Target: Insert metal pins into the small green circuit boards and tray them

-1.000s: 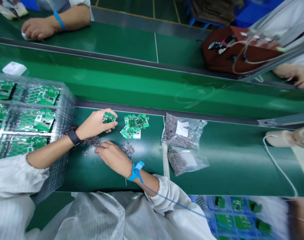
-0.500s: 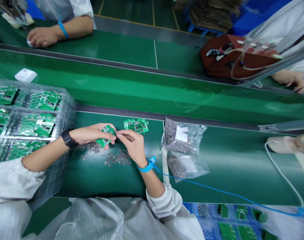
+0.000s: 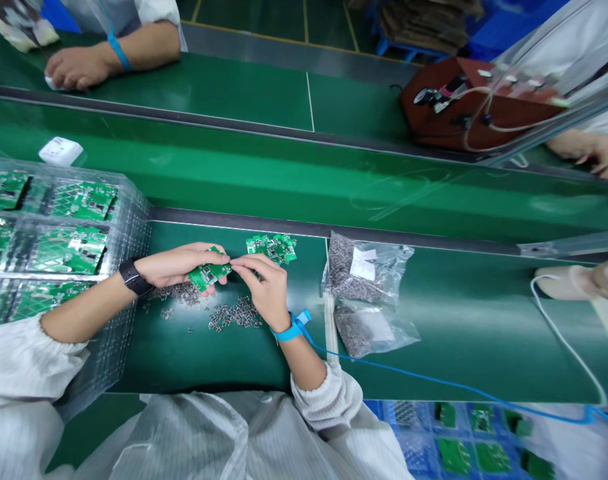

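A green circuit board (image 3: 204, 276) lies in my left hand (image 3: 177, 263), gripped between thumb and fingers above the bench. At the board's right edge my right hand (image 3: 267, 280) is closed in a pinch; whatever its fingertips hold is too small to make out. Below the hands, a heap of small metal screw-like parts (image 3: 237, 315) lies on the green mat. A second heap (image 3: 184, 293) is partly covered by my left hand. Just behind my right hand rests a group of green circuit boards (image 3: 273, 248).
Stacked clear plastic trays (image 3: 141, 220) with circuit boards stand at left. Two clear bags (image 3: 364, 267) of small parts lie right of my hands. A blue wrist-strap cord (image 3: 434, 378) crosses the bench. A white box (image 3: 61, 152) sits behind. Co-workers' hands (image 3: 79, 68) show across the bench.
The circuit board in my left hand has been turned, and its other side or another angle now shows. My right fingertips stay at its right edge. The view has shifted slightly.
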Available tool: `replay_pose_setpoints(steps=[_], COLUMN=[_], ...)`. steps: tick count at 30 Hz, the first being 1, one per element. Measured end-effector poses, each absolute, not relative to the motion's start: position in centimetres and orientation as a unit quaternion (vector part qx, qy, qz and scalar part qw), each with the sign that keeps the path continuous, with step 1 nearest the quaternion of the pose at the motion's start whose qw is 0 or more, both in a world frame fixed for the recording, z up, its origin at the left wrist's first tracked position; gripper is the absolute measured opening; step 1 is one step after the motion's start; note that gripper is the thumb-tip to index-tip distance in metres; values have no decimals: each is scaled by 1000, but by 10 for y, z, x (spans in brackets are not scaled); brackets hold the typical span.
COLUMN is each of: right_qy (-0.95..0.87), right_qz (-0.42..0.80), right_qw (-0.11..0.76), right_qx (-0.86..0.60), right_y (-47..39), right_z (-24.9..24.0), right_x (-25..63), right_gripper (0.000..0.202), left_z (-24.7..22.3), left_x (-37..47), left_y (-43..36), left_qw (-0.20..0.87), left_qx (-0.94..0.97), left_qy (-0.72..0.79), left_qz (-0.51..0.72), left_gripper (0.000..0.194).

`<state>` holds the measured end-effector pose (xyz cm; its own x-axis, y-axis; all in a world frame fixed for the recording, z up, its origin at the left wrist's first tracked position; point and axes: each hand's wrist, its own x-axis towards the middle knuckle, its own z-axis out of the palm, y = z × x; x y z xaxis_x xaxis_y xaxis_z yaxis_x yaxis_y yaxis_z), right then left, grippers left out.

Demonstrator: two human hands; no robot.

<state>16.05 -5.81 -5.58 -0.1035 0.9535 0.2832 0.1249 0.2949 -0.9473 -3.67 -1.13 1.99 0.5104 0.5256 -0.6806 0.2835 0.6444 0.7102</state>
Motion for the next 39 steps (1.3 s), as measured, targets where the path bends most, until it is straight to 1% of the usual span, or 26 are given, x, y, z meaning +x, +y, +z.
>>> replay_pose_setpoints(steps=[5,12,18,25,33,39], right_qy=[-624,-631,-608,-667,-664,-616], right_qz=[409,413,427,361,357,424], right_qw=[511,504,519,530,533,528], right_qx=[-426,-420,-422,-379,-384,-402], right_y=[-59,-60,-59,-60,-60,-59], right_z=[-57,-55,-55,-65,-64,-60], right_x=[158,156,155,154,155,152], right_gripper=[13,14,12,17,18,13], left_z=[18,15,19,12,12,15], left_x=[-38,-40,-39,-44,-41,-40], left_y=[-11,-12,-12,-13,-11,-12], left_qw=[759,756,767,765,760,757], left_qx=[412,422,416,452,442,427], left_qy=[500,493,481,448,467,485], left_qz=[71,81,81,100,96,96], left_gripper=[27,23,25,16,23,26])
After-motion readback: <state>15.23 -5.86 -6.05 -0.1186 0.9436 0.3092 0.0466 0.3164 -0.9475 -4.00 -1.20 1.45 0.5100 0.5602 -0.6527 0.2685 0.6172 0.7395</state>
